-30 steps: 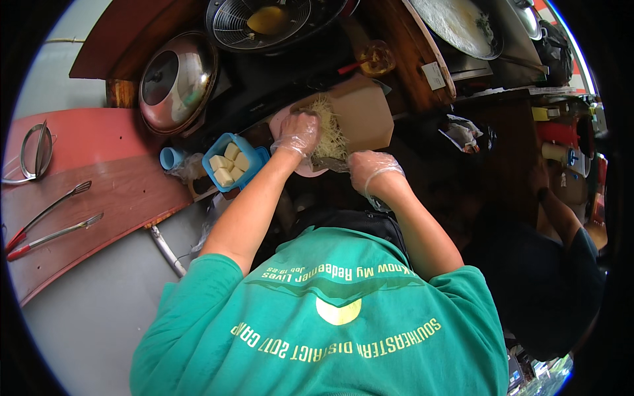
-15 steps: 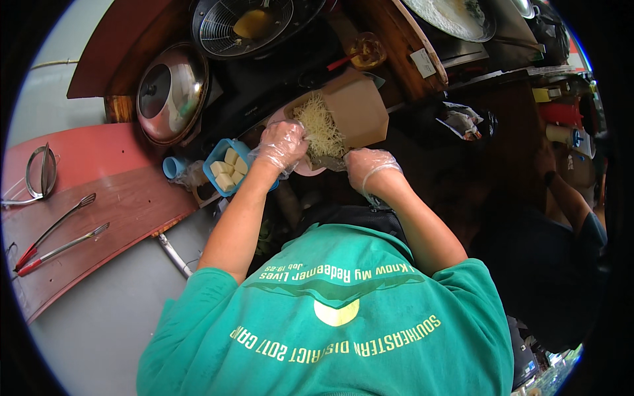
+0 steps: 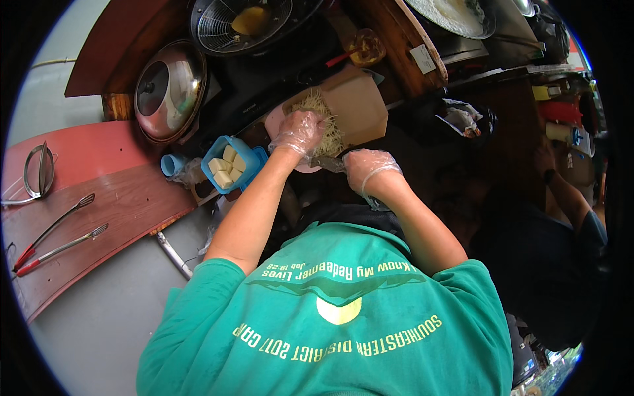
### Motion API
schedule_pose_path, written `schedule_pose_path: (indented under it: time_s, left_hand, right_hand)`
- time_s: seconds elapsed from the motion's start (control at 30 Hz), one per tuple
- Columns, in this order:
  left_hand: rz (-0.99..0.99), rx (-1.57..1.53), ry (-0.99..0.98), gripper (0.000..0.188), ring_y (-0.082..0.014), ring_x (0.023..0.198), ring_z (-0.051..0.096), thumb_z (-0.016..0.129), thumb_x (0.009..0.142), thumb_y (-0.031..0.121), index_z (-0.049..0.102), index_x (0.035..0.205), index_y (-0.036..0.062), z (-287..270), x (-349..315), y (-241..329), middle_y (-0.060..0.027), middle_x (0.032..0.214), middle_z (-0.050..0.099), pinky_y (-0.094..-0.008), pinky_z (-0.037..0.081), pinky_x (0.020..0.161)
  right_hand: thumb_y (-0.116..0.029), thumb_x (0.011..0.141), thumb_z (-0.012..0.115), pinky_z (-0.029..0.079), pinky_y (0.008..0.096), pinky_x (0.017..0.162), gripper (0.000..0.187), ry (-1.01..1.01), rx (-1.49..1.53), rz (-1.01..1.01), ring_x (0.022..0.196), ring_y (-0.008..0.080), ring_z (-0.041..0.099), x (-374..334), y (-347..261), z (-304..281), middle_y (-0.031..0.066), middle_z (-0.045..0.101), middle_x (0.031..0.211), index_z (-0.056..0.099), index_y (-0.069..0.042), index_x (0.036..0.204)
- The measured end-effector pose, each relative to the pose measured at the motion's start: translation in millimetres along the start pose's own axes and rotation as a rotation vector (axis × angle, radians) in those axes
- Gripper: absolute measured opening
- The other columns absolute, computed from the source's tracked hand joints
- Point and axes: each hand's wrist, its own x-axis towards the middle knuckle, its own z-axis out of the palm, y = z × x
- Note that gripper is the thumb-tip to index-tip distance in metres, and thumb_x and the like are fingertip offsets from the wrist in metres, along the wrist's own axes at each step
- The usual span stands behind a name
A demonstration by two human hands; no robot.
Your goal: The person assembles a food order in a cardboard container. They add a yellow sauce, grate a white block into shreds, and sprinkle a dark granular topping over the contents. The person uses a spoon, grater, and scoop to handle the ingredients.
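Plastic-gloved, my right grip (image 3: 371, 171) clenches a flat blade (image 3: 330, 164); my left grip (image 3: 300, 132), closure unclear, should press shreds (image 3: 335, 140) clear of that edge.

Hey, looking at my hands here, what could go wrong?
The left hand is on the pale shreds, close to what looks like a blade at the right hand, so a slip might nick it. Its loose plastic glove could also get caught or cut. And the left forearm passes beside the open blue container of white blocks, so a bump might shift it.
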Motion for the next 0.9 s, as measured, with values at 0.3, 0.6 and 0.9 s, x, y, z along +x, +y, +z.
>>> schedule_pose_path:
  time_s: [0.3,0.6,0.9]
  left_hand:
    - [-0.051,0.293,-0.188,0.027,-0.0407,0.102,0.074,0.061,0.088,0.02,0.082,0.105,0.0141,-34.8,-32.3,-12.3,-0.0199,0.104,0.077,-0.0514,0.059,0.092]
    - [0.254,-0.207,-0.238,0.058,-0.0427,0.098,0.072,0.061,0.085,0.012,0.065,0.143,0.0194,-32.1,-93.6,20.0,-0.0221,0.105,0.076,-0.0506,0.058,0.094]
    - [0.13,-0.019,-0.238,0.071,-0.0447,0.1,0.072,0.061,0.086,0.012,0.052,0.155,0.0256,-25.1,-103.1,17.8,-0.0241,0.107,0.075,-0.054,0.057,0.094]
  right_hand:
    - [-0.013,0.092,0.062,0.061,0.0469,0.087,0.024,0.033,0.007,-0.003,0.103,0.0388,0.076,-2.6,2.5,2.0,0.0195,0.078,0.111,0.08,-0.003,0.105]
    - [-0.012,0.093,0.06,0.061,0.0473,0.085,0.022,0.169,-0.013,-0.024,0.099,0.0397,0.076,0.6,-1.8,2.0,0.0211,0.078,0.105,0.079,-0.004,0.101]
    - [-0.013,0.095,0.061,0.061,0.0467,0.081,0.019,0.287,-0.127,-0.038,0.094,0.0372,0.077,-4.6,-15.3,5.3,0.0188,0.079,0.099,0.078,-0.006,0.096]
